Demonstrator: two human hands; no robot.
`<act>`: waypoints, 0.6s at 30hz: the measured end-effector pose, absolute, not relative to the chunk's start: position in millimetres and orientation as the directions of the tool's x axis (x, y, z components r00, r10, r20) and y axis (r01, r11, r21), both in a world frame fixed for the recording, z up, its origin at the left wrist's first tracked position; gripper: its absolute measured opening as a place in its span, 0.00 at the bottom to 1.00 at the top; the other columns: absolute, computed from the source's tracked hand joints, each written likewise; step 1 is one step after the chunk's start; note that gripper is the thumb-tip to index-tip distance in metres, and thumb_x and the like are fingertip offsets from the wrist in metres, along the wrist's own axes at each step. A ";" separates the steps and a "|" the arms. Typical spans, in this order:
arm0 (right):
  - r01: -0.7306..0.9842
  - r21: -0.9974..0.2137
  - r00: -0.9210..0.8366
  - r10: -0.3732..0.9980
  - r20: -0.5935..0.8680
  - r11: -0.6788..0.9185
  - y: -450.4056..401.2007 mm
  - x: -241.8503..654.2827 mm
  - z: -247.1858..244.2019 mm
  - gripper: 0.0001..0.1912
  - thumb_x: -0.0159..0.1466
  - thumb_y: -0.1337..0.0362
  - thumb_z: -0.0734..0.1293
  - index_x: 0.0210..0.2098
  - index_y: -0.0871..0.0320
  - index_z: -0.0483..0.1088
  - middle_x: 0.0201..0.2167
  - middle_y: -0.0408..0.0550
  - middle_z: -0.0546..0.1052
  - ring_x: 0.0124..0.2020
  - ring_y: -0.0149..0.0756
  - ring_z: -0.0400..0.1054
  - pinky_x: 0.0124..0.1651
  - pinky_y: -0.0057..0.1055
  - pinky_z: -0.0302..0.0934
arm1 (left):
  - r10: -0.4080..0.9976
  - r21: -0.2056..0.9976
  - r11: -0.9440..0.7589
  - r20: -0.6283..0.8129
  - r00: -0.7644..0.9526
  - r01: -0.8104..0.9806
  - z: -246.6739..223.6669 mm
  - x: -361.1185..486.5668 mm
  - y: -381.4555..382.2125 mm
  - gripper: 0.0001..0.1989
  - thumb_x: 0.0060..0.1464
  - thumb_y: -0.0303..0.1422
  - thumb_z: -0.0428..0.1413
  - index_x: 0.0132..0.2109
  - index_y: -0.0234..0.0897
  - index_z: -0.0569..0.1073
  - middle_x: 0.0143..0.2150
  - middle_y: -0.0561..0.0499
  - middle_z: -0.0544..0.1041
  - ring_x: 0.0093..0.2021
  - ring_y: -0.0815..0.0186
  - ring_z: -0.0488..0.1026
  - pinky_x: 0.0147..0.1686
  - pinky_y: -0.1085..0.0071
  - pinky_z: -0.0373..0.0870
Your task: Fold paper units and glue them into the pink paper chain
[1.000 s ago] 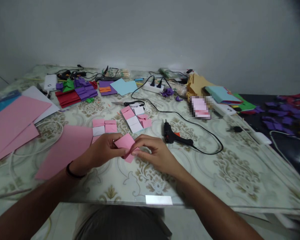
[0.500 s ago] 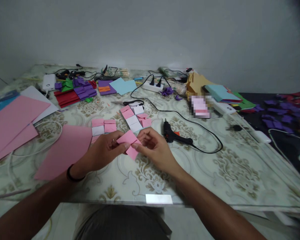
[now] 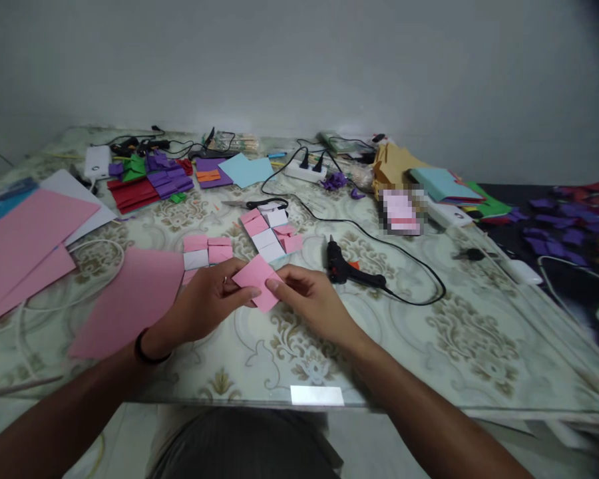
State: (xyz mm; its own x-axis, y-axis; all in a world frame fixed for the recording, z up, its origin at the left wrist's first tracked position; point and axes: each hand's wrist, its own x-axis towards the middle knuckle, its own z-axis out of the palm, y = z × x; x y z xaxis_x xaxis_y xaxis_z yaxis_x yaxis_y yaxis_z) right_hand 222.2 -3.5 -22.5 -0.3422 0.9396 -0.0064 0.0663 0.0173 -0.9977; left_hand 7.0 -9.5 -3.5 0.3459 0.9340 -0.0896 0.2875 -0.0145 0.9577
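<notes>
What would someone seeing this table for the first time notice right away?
Probably the pink paper square at the near middle, held between the left hand and the right hand. Next, the black glue gun lying to its right, its cord looping across the patterned tabletop. Then the big pink sheets spread along the left side.

Matt paper square (image 3: 256, 271), smooth glossy tabletop (image 3: 389, 359), plastic glue gun (image 3: 336, 265); metal scissor blades (image 3: 235, 204)

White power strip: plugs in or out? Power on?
In: two black plugs stand against the top of the white power strip, prongs out of sight. Power: cannot tell.
</notes>
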 end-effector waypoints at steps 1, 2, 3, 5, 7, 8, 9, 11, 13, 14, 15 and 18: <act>0.068 -0.998 -0.336 0.942 -0.010 0.013 -3.5 222.1 -22.5 0.21 0.63 0.45 0.73 0.32 0.58 0.76 0.25 0.41 0.72 0.27 0.32 0.62 0.32 0.29 0.56 | 0.935 0.957 -0.019 -0.086 0.343 0.290 -3.4 7.1 -9.3 0.12 0.57 0.41 0.64 0.40 0.39 0.74 0.30 0.53 0.79 0.39 0.54 0.84 0.33 0.69 0.77; 0.071 -0.997 -0.331 0.944 -0.013 0.011 -3.6 221.9 -22.4 0.21 0.63 0.45 0.74 0.31 0.58 0.76 0.24 0.40 0.71 0.26 0.31 0.62 0.31 0.29 0.55 | 0.937 0.956 -0.023 -0.081 0.340 0.293 -3.3 7.3 -9.3 0.12 0.58 0.41 0.64 0.39 0.39 0.73 0.30 0.53 0.78 0.38 0.55 0.84 0.32 0.70 0.76; 0.074 -0.997 -0.327 0.945 -0.013 0.012 -3.7 221.7 -22.1 0.21 0.63 0.45 0.74 0.31 0.58 0.76 0.24 0.40 0.70 0.26 0.31 0.61 0.31 0.29 0.55 | 0.939 0.955 -0.027 -0.077 0.336 0.294 -3.3 7.6 -9.3 0.12 0.58 0.41 0.64 0.37 0.39 0.73 0.29 0.53 0.77 0.38 0.55 0.84 0.31 0.70 0.76; 0.075 -0.997 -0.322 0.947 -0.008 0.017 -3.9 221.3 -21.3 0.22 0.63 0.45 0.74 0.30 0.58 0.75 0.23 0.40 0.70 0.26 0.31 0.60 0.31 0.29 0.55 | 0.940 0.955 -0.031 -0.073 0.334 0.294 -3.6 8.3 -9.7 0.12 0.58 0.41 0.64 0.35 0.39 0.72 0.28 0.54 0.76 0.37 0.55 0.84 0.29 0.71 0.74; 0.074 -0.997 -0.318 0.948 0.003 0.028 -4.1 221.0 -20.5 0.23 0.63 0.43 0.73 0.29 0.58 0.74 0.23 0.40 0.69 0.25 0.31 0.60 0.31 0.30 0.55 | 0.936 0.954 -0.027 -0.081 0.343 0.299 -4.8 8.8 -10.5 0.12 0.58 0.40 0.64 0.35 0.39 0.71 0.26 0.54 0.75 0.36 0.56 0.83 0.27 0.72 0.72; 0.076 -0.997 -0.318 0.948 0.010 0.035 -4.2 220.8 -20.1 0.24 0.63 0.43 0.73 0.28 0.58 0.73 0.23 0.40 0.69 0.25 0.31 0.59 0.31 0.30 0.55 | 0.932 0.952 -0.023 -0.090 0.352 0.304 -5.7 8.8 -11.0 0.12 0.57 0.40 0.64 0.36 0.39 0.72 0.25 0.55 0.75 0.35 0.56 0.83 0.27 0.71 0.72; 0.078 -0.996 -0.316 0.948 0.016 0.043 -4.3 220.6 -19.8 0.24 0.62 0.42 0.73 0.27 0.57 0.73 0.22 0.40 0.68 0.25 0.31 0.59 0.31 0.30 0.55 | 0.926 0.950 -0.018 -0.101 0.363 0.311 -6.6 8.7 -11.4 0.11 0.56 0.40 0.65 0.37 0.40 0.72 0.24 0.55 0.76 0.34 0.55 0.83 0.26 0.71 0.71; 0.085 -0.995 -0.314 0.949 0.027 0.057 -4.6 220.3 -19.5 0.25 0.62 0.41 0.72 0.26 0.57 0.71 0.22 0.39 0.68 0.25 0.31 0.58 0.30 0.30 0.55 | 0.917 0.946 -0.006 -0.123 0.380 0.323 -8.3 7.9 -11.9 0.12 0.54 0.39 0.66 0.38 0.40 0.72 0.24 0.56 0.77 0.34 0.55 0.82 0.26 0.70 0.70; 0.088 -0.994 -0.313 0.949 0.032 0.063 -4.9 220.3 -19.5 0.25 0.63 0.41 0.72 0.26 0.57 0.71 0.22 0.39 0.67 0.25 0.30 0.58 0.30 0.30 0.55 | 0.910 0.946 0.005 -0.139 0.390 0.325 -9.1 6.8 -11.9 0.11 0.54 0.38 0.66 0.38 0.40 0.73 0.25 0.54 0.80 0.36 0.53 0.83 0.27 0.70 0.71; 0.088 -0.994 -0.311 0.950 0.034 0.065 -5.0 220.4 -19.7 0.25 0.63 0.41 0.72 0.25 0.57 0.70 0.22 0.39 0.67 0.25 0.30 0.57 0.30 0.30 0.55 | 0.907 0.947 0.012 -0.146 0.395 0.322 -9.2 6.3 -11.8 0.11 0.55 0.37 0.66 0.38 0.40 0.73 0.27 0.53 0.81 0.37 0.52 0.84 0.28 0.69 0.72; 0.089 -0.994 -0.309 0.950 0.035 0.065 -5.0 220.5 -19.8 0.25 0.63 0.42 0.72 0.25 0.57 0.70 0.22 0.39 0.66 0.25 0.30 0.57 0.30 0.30 0.55 | 0.904 0.947 0.020 -0.154 0.400 0.320 -9.0 5.9 -11.5 0.10 0.55 0.37 0.66 0.38 0.40 0.72 0.28 0.52 0.83 0.39 0.51 0.84 0.30 0.69 0.73; 0.089 -0.993 -0.305 0.951 0.043 0.073 -5.3 220.8 -19.9 0.26 0.64 0.42 0.72 0.25 0.57 0.69 0.22 0.38 0.64 0.24 0.30 0.55 0.30 0.29 0.53 | 0.894 0.944 0.052 -0.190 0.407 0.326 -7.9 5.6 -10.3 0.08 0.57 0.35 0.65 0.39 0.39 0.73 0.31 0.50 0.85 0.42 0.51 0.85 0.34 0.68 0.75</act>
State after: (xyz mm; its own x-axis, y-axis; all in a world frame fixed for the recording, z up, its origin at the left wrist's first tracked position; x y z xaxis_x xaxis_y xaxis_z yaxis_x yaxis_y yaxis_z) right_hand 220.8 -5.3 -19.9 -0.3055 0.9512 0.0426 0.0889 0.0731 -0.9934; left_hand 5.6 -10.3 -7.9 0.4070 0.8935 -0.1895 0.3262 0.0516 0.9439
